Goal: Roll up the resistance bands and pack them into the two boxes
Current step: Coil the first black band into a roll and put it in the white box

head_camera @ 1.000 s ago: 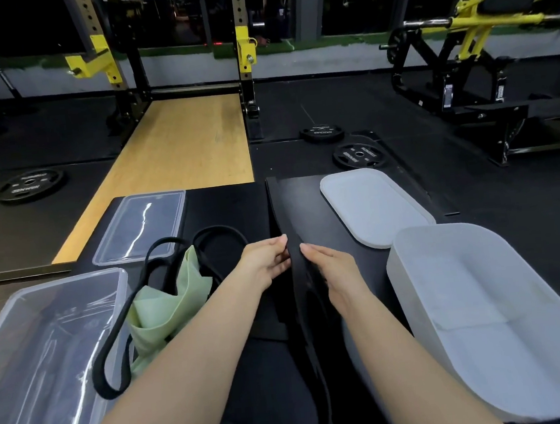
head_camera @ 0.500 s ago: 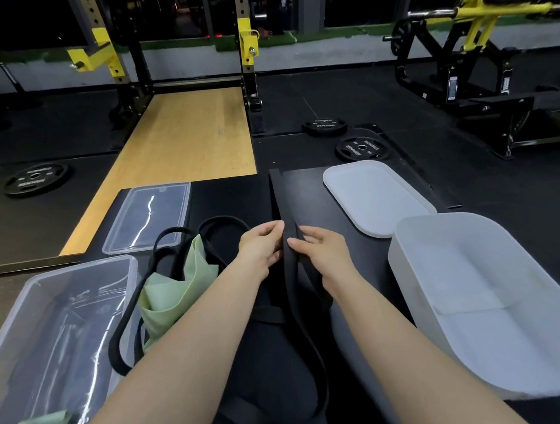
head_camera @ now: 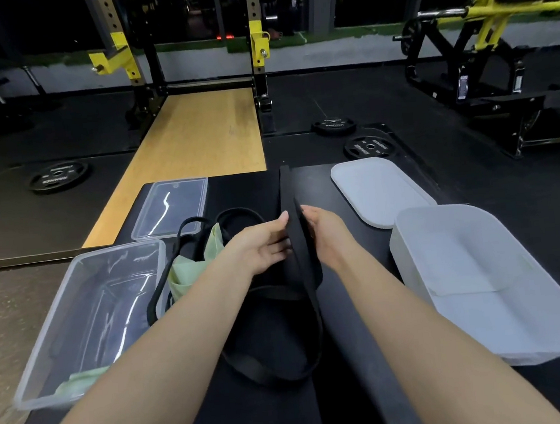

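A wide black resistance band (head_camera: pixel 287 197) runs from the table's far edge toward me and loops near my forearms. My left hand (head_camera: pixel 264 244) and my right hand (head_camera: pixel 325 233) grip it from either side at the table's middle. A thin black band (head_camera: pixel 238 216) and a pale green band (head_camera: pixel 192 271) lie tangled left of my left hand. The clear plastic box (head_camera: pixel 87 319) stands at the left with a green band (head_camera: pixel 79 383) in its near corner. At the right is the white box (head_camera: pixel 483 281), with nothing in it.
The clear lid (head_camera: pixel 170 207) lies behind the clear box; the white lid (head_camera: pixel 379 190) lies behind the white box. The black table (head_camera: pixel 359 306) ends just past the lids. Weight plates (head_camera: pixel 58 175) and a squat rack (head_camera: pixel 256 50) stand on the gym floor beyond.
Both hands have closed onto the wide black band and pressed it together between them; the band's far end has lifted slightly off the table.
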`<state>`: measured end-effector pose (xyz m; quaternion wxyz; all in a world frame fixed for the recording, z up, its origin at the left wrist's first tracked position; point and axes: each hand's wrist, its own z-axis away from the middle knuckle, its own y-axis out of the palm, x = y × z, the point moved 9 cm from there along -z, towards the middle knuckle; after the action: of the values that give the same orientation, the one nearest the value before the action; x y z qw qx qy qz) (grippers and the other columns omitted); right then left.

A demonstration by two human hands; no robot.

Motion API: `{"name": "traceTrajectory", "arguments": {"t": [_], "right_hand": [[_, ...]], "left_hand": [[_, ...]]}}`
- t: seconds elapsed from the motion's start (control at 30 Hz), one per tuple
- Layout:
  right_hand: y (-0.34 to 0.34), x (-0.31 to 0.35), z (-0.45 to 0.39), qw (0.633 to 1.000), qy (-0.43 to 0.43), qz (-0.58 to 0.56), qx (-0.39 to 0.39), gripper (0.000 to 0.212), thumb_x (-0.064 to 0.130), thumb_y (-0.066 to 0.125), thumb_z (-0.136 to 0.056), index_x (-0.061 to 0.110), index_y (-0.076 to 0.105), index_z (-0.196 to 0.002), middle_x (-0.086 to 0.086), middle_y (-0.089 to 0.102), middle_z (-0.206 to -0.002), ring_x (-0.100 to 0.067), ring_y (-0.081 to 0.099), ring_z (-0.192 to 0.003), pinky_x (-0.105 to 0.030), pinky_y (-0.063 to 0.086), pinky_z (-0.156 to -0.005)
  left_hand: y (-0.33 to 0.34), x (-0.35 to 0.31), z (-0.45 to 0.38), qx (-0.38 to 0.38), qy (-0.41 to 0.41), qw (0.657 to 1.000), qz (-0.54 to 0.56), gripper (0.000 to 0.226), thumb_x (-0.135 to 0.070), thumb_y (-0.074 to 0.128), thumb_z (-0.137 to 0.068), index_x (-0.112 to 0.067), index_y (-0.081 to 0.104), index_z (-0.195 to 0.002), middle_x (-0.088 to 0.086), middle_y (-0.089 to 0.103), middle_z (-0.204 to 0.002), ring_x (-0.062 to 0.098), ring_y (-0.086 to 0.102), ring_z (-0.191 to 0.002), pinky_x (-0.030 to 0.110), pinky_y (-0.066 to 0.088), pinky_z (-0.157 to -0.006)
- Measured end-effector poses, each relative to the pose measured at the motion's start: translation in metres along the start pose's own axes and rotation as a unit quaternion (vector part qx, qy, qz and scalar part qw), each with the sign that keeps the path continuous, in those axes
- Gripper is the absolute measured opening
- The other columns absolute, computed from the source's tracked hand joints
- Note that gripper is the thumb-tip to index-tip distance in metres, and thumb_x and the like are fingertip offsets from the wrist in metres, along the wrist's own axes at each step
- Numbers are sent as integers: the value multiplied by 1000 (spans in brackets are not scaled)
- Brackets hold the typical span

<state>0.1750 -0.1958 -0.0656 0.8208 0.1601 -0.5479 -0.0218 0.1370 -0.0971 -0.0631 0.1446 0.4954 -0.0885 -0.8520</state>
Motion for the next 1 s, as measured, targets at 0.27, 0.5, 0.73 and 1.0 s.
{"name": "traceTrajectory", "arguments": {"t": [0.27, 0.5, 0.73, 1.0], "right_hand": [[16, 12, 11, 997, 12, -63, 47, 38, 32, 41, -100, 3, 62, -113, -12, 64, -113, -27, 59, -109, -37, 48, -95], [7, -8, 40, 994, -52, 52, 82, 41, 41, 59, -91, 4, 67, -108, -10, 72, -99, -23, 69, -94, -36, 53, -92], [-5, 22, 56, 983, -156, 97, -9, 26, 25, 71, -84, 6, 70, -102, -8, 74, -92, -20, 70, -85, -34, 56, -83], [-17, 23, 54, 989, -122, 70, -54, 36, 17, 70, -85, -4, 64, -114, -12, 68, -98, -20, 66, -88, -24, 55, -70]], "left_hand": [[0, -13, 13, -42, 73, 988, -129, 36, -16, 59, -92, -16, 56, -127, 11, 66, -117, 28, 64, -103, 45, 51, -94], [-2, -30, 16, -98, 97, 990, 32, 37, -9, 57, -92, -11, 55, -129, 9, 63, -120, 18, 62, -99, 28, 52, -78], [6, -40, 28, -122, 141, 982, 4, 33, -23, 59, -92, -8, 58, -121, 7, 66, -109, 17, 64, -92, 23, 55, -68], [15, -1, 65, -4, 100, 982, -158, 41, -38, 57, -91, -7, 55, -117, 8, 68, -100, 18, 67, -84, 27, 55, -70]]}}
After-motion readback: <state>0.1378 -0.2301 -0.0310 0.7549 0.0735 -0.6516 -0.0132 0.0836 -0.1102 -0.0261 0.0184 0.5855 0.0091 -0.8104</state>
